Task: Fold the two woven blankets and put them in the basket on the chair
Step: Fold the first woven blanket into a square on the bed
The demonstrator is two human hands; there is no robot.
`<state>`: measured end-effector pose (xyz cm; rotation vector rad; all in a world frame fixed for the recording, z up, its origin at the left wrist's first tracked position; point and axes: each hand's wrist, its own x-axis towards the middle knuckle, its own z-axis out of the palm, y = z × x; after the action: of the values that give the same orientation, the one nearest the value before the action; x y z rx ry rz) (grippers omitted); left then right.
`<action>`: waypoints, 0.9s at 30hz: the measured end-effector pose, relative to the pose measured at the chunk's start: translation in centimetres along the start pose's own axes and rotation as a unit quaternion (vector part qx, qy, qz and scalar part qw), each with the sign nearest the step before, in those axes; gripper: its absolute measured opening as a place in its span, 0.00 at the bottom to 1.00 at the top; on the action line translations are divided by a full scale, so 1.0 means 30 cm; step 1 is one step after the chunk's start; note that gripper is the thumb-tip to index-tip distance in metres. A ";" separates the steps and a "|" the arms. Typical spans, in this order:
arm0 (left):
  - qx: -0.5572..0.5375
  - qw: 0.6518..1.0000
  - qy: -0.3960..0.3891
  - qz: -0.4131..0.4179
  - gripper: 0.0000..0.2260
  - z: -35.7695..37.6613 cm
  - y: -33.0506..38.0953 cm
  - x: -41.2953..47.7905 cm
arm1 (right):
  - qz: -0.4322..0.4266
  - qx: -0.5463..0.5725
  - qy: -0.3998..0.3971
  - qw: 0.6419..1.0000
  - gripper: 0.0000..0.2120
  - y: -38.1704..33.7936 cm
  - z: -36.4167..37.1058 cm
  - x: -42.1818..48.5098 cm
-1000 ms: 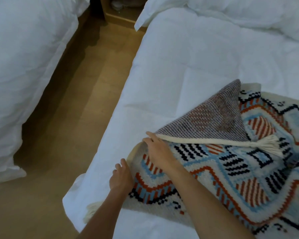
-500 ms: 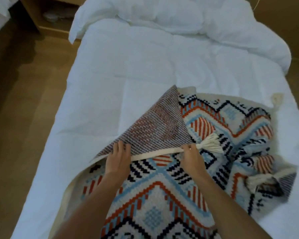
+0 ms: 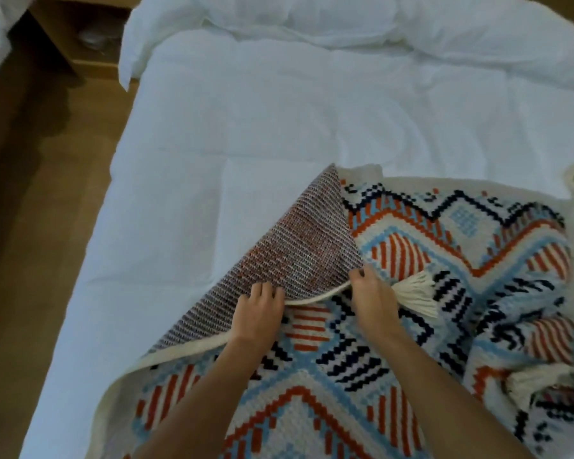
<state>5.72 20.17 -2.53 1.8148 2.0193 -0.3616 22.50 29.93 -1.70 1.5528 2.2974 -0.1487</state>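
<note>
The woven blanket lies on the white bed, its turned corner pinched at the cream edge by left hand and right hand; probably both should pull evenly, keeping this edge straight.

Woven blanket: cream ground with an orange, pale blue and black geometric pattern. It lies on the near right part of the white bed, rumpled at its right side, with one corner turned over to show the dark reverse.
Left hand: grips the cream border of the turned flap.
Right hand: pinches the same border, just beside a cream tassel.
Bunched white bedding: at the bed's far end.
Wooden floor: left of the bed.
Wooden nightstand: top left.
</note>
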 end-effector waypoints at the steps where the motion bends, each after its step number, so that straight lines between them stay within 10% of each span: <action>1: -0.026 1.000 0.007 -0.015 0.19 -0.020 -0.012 0.010 | -0.008 0.003 0.023 1.000 0.12 -0.004 -0.026 0.025; 14: -0.227 0.942 0.091 -0.232 0.12 -0.203 -0.439 0.102 | -0.246 0.059 0.181 0.950 0.12 -0.580 -0.454 0.449; 19: -0.291 0.897 0.118 -0.310 0.11 -0.186 -0.624 0.154 | -0.295 0.078 0.137 0.943 0.28 -0.860 -0.500 0.510; 27: -0.360 0.878 0.091 -0.302 0.14 -0.082 -0.637 0.189 | -0.219 0.050 0.028 0.974 0.26 -0.821 -0.286 0.530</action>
<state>-13.91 23.93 -4.32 0.7711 2.3704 0.3839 -7.29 36.70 -2.13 1.0783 2.6841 -0.3410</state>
